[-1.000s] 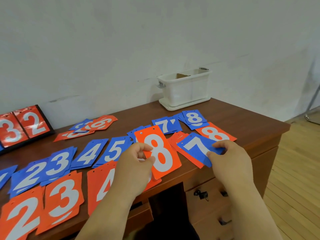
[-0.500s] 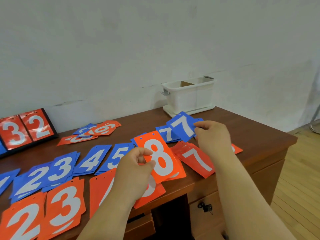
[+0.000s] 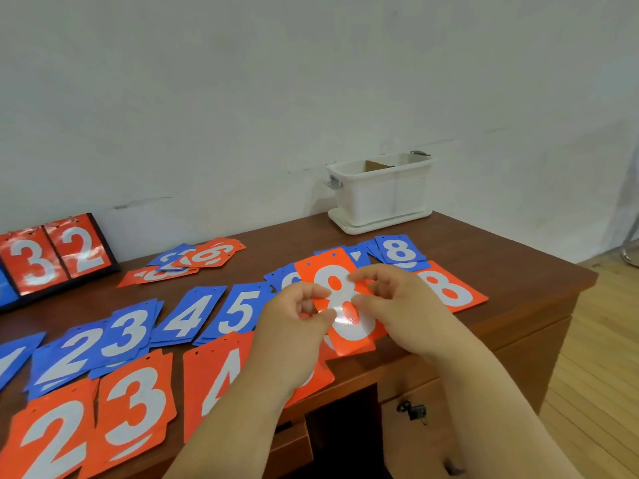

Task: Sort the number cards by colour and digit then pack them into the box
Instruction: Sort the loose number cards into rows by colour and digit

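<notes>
"Over the front edge of the surface (image 3: 501, 257), that's where the orange 8 card (image 3: 340, 299) is: lifted clear and tipped, its top end pointing away from the person."

"Which hand has it?"

"Both. The left hand (image 3: 294, 326) pinches its left edge between thumb and forefinger. The right hand (image 3: 404, 305) has its fingers curled onto the right edge, partly covering the white digit."

"Anything under it?"

"More orange cards lie underneath, but the hands hide their digits. Just to the right a second orange 8 (image 3: 449, 288) lies flat, and behind that a blue 8 (image 3: 399, 250) tops a small blue stack."

"And to the left?"

"A blue row, overlapping: blue 5 (image 3: 242, 309), blue 4 (image 3: 190, 316), blue 3 (image 3: 126, 333), blue 2 (image 3: 69, 357). Nearer the person there's an orange row: orange 4 (image 3: 218, 375), half behind the left forearm, then orange 3 (image 3: 135, 406) and orange 2 (image 3: 52, 440)."

"The box?"

"The white box (image 3: 380, 195) stands at the back by the wall (image 3: 242, 98), well apart from both hands, with something brown showing inside. Further left at the back lies a mixed heap (image 3: 193, 259) of blue and orange cards. At the far left, a black scoreboard stand (image 3: 52, 257) shows a red 3 and 2."
</notes>
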{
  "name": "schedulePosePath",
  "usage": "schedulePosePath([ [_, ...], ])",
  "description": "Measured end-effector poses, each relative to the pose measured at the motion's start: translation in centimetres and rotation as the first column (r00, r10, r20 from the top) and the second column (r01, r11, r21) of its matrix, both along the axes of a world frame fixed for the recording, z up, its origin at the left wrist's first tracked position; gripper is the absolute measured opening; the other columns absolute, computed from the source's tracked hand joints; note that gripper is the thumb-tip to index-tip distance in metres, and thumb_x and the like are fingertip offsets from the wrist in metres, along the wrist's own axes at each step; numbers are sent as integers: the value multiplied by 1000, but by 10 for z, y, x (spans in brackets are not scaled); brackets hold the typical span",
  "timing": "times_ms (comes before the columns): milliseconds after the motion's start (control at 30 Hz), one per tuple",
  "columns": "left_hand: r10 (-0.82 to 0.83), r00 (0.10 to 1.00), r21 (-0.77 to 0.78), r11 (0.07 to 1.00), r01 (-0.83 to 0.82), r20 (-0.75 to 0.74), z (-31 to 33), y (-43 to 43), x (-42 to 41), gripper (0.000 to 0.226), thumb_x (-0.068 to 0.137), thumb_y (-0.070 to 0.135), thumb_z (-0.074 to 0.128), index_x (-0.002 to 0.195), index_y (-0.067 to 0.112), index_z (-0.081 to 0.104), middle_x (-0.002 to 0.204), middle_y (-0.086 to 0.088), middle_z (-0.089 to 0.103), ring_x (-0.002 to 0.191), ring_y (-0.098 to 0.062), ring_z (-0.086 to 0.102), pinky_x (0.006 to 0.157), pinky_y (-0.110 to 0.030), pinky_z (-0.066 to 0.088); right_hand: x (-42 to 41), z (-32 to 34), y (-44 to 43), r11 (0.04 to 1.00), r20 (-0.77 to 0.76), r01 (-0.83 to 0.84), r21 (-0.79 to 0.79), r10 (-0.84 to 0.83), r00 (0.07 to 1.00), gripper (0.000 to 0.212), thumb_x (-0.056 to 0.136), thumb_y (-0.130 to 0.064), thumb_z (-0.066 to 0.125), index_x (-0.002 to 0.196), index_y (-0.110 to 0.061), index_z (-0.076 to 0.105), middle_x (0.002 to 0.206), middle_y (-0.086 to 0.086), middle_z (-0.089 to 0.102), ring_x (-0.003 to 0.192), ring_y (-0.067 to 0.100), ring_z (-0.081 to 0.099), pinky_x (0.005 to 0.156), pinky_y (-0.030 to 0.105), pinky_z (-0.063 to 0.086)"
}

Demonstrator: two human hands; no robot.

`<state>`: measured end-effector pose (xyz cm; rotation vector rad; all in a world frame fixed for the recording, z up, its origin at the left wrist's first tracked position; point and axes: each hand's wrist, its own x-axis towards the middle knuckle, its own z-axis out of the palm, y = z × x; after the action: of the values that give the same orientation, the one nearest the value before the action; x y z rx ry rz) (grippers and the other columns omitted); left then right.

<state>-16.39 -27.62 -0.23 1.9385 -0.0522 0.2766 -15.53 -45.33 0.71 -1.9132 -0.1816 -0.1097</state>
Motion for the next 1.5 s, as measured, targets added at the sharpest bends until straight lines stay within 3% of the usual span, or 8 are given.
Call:
schedulePosePath([
  [100,-58,998,10,998,58,4,5,-20,0,27,89,9,71,102,33,67,92,5,71,65,-7,66,59,-20,52,8,-3,-23,990,67,142,9,-143,988,26,90,-16,67,107,-35,70,90,-11,69,77,8,61,64,19,46],
  [200,-51,999,119,992,48,19,9,-25,0,24,91,20,71,107,37,64,97,15,68,71,1,65,53,-9,42,27,-3,-71,925,82,339,-173,-329,941,36,91,-12,58,119,-33,66,118,-7,64,101,14,61,80,26,51],
  [467,27,999,440,898,-8,-37,24,17,9,21,92,39,68,111,40,59,105,15,63,84,-4,62,70,-28,49,43,-15,-105,570,66,406,-715,-523,850,53,92,-42,58,143,-39,45,140,1,54,125,27,48,97,44,46],
  [667,131,991,656,749,-93,-8,35,90,27,37,89,44,69,124,37,58,117,9,63,102,-12,59,85,-30,43,48,-1,-13,796,170,273,-540,-214,962,43,88,-47,62,129,-36,59,123,-8,59,118,21,55,97,38,47],
  [767,203,979,719,682,-134,-9,42,141,42,48,88,44,69,133,30,58,127,4,63,113,-16,59,90,-30,42,65,11,47,824,137,105,-556,-34,990,51,88,-47,65,136,-33,56,141,-5,55,128,20,52,106,41,44],
  [1100,418,896,806,576,-137,-147,27,306,136,71,89,63,59,150,31,42,149,-9,40,125,-29,54,103,-38,46,194,36,227,604,3,-180,-777,290,957,50,92,-45,59,136,-24,57,139,2,57,123,24,54,103,36,46],
  [1367,472,866,824,549,-142,-165,2,371,233,74,87,75,48,150,38,37,148,-8,39,132,-34,43,107,-45,42,312,-3,308,473,-58,-191,-860,283,958,81,85,-71,49,154,-34,29,162,4,28,144,35,31,118,45,29],
  [1500,457,863,829,553,-85,-216,-4,383,257,80,87,79,44,155,40,30,160,-2,29,142,-35,32,113,-50,35,335,-20,314,450,-127,-247,-858,279,952,74,89,-74,42,154,-41,28,164,-3,25,147,33,27,119,46,27],
])
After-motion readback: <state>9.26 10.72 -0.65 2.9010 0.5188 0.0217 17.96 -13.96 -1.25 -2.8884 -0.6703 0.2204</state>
